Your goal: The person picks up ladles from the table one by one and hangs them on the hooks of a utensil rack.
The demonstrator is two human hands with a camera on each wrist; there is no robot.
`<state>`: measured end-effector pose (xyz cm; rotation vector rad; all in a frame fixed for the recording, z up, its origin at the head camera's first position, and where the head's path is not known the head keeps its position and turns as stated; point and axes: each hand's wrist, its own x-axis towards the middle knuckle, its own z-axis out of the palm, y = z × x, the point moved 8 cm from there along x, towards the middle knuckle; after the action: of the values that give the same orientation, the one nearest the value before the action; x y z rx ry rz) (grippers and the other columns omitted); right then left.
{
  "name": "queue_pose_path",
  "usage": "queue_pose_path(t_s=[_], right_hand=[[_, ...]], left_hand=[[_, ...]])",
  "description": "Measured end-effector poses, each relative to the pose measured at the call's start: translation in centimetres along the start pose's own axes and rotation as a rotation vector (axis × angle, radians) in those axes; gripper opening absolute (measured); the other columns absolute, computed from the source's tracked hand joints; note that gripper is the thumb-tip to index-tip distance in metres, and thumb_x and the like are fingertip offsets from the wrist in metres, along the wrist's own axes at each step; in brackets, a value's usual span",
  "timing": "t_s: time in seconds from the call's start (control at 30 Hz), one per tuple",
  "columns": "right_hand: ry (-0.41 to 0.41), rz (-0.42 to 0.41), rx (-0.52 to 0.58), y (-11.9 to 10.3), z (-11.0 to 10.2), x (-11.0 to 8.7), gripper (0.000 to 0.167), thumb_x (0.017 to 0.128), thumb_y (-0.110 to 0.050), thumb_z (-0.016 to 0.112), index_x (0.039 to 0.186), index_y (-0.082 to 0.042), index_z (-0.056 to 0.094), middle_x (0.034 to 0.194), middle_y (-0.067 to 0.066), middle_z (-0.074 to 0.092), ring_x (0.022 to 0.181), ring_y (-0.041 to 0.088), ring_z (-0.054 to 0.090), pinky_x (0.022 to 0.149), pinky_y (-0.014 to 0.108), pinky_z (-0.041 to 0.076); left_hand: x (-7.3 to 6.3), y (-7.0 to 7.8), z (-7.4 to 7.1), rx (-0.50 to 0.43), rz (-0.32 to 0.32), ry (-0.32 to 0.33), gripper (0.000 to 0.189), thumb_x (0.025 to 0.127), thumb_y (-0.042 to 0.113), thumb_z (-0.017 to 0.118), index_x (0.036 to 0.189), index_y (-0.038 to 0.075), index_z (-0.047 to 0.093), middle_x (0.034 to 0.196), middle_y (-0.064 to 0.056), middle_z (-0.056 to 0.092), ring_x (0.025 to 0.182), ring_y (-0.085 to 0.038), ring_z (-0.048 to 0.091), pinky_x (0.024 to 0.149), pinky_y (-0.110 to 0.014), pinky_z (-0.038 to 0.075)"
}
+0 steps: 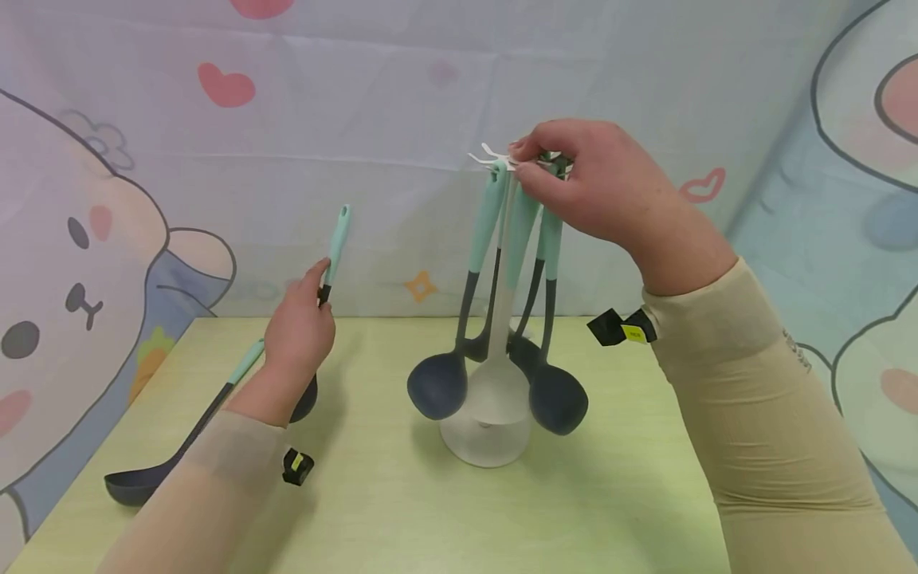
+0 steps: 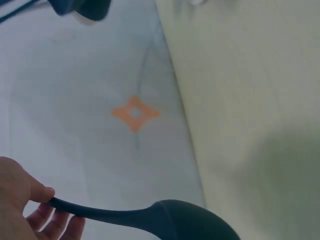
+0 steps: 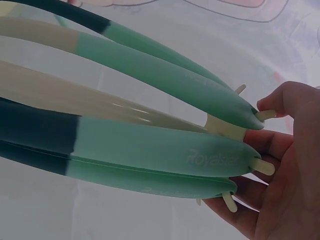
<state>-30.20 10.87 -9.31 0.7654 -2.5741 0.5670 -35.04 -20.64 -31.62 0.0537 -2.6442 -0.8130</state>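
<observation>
My left hand (image 1: pixel 301 327) pinches a serving spoon (image 1: pixel 339 239) where its mint handle meets the dark shaft. The spoon stands handle up, its dark head partly hidden behind the wrist; in the left wrist view the rounded head (image 2: pixel 185 220) points right, away from the fingertips. My right hand (image 1: pixel 595 179) grips the top of a white utensil rack (image 1: pixel 500 391), thumb and fingers about the hooks. Several mint-handled utensils hang from the rack, among them a dark ladle (image 1: pixel 437 386) and another ladle (image 1: pixel 559 399). Up close, the hanging handles (image 3: pixel 165 145) lie against the hooks beside the fingers.
A dark ladle (image 1: pixel 136 485) with a mint handle lies on the table (image 1: pixel 380 494) at the left, partly behind the left forearm. Behind the table's back edge hangs a printed cloth (image 1: pixel 373 104) with cartoon figures and hearts.
</observation>
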Motion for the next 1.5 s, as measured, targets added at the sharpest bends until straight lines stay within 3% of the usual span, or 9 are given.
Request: queue_pose_path(t_s=[0.33, 0.53, 0.77, 1.13, 1.5], right_hand=[[0.029, -0.039, 0.02, 0.4, -0.2, 0.0, 0.032, 0.099, -0.031, 0.048, 0.113, -0.014, 0.071, 0.127, -0.003, 0.066, 0.113, 0.016, 0.057, 0.088, 0.039, 0.042], [0.036, -0.06, 0.02, 0.2, -0.2, 0.1, 0.031, 0.099, -0.03, 0.049, 0.114, -0.014, 0.071, 0.126, -0.003, 0.066, 0.112, 0.016, 0.057, 0.089, 0.039, 0.043], [0.033, -0.07, 0.05, 0.3, -0.3, 0.0, 0.03, 0.099, -0.027, 0.05, 0.113, -0.013, 0.072, 0.126, -0.003, 0.067, 0.112, 0.015, 0.057, 0.089, 0.039, 0.043], [0.046, -0.06, 0.074, 0.7, -0.4, -0.1, 0.029, 0.098, -0.026, 0.049, 0.112, -0.014, 0.072, 0.126, -0.006, 0.067, 0.111, 0.013, 0.057, 0.09, 0.04, 0.044], [0.044, -0.051, 0.071, 0.6, -0.3, -0.1, 0.029, 0.097, -0.026, 0.049, 0.111, -0.015, 0.072, 0.126, -0.008, 0.066, 0.113, 0.013, 0.058, 0.089, 0.039, 0.044]], left_hand=[[-2.4, 7.3, -2.6, -0.178, 0.218, 0.206, 0.048, 0.101, 0.009, 0.055, 0.147, 0.019, 0.046, 0.127, -0.006, 0.06, 0.102, -0.022, 0.063, 0.062, -0.039, 0.049], [-4.0, 10.2, -3.5, -0.285, 0.334, 0.298, 0.046, 0.098, 0.004, 0.059, 0.142, 0.016, 0.051, 0.123, -0.005, 0.061, 0.1, -0.018, 0.064, 0.074, -0.035, 0.054], [-5.1, 12.1, -3.7, -0.352, 0.423, 0.355, 0.047, 0.097, 0.002, 0.059, 0.141, 0.016, 0.054, 0.12, -0.005, 0.063, 0.098, -0.018, 0.064, 0.075, -0.032, 0.055], [-5.6, 14.3, -3.3, -0.271, 0.496, 0.361, 0.048, 0.095, 0.002, 0.063, 0.14, 0.017, 0.058, 0.112, -0.006, 0.067, 0.093, -0.016, 0.066, 0.071, -0.031, 0.055], [-5.9, 15.6, -2.9, -0.243, 0.499, 0.316, 0.049, 0.095, 0.004, 0.063, 0.141, 0.02, 0.057, 0.115, -0.004, 0.067, 0.093, -0.014, 0.065, 0.064, -0.031, 0.053]])
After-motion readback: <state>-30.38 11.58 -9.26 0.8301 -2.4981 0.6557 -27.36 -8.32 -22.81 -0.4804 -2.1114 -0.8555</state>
